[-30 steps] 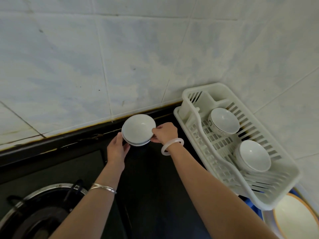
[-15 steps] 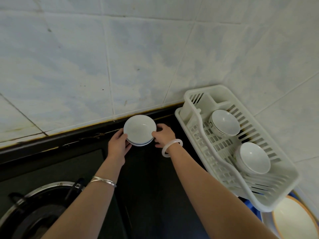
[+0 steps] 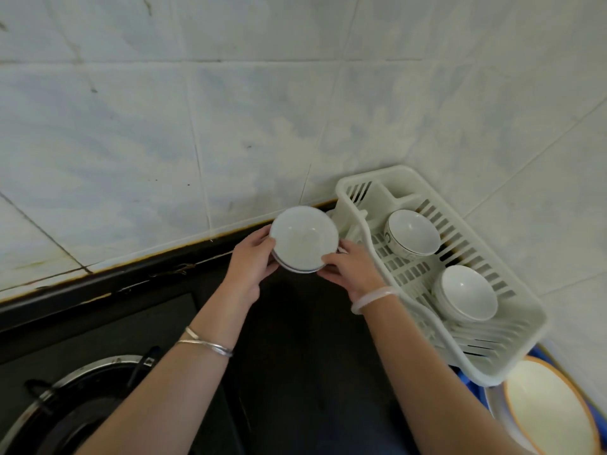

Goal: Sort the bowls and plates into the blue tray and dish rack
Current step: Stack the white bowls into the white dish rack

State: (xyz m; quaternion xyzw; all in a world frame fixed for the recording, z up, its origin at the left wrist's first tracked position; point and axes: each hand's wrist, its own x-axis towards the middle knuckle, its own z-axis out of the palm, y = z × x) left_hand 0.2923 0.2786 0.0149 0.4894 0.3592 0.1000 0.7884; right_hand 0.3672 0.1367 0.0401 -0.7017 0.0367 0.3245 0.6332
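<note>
A stack of shallow white bowls (image 3: 303, 243) is held between both hands above the dark tabletop (image 3: 312, 339), close to the tiled wall and just beside the near-left corner of the white dish rack (image 3: 404, 174). The stack is round, with no long axis; its hollow faces upward, tipped slightly. The left hand (image 3: 249, 267) grasps its left edge, thumb on the rim, and the right hand (image 3: 351, 270) pinches the lower right edge. Two white bowls (image 3: 412, 233) (image 3: 466, 292) sit open side up in the rack. An orange-rimmed plate (image 3: 548, 405) lies beyond the rack, by the blue tray (image 3: 466, 387)
</note>
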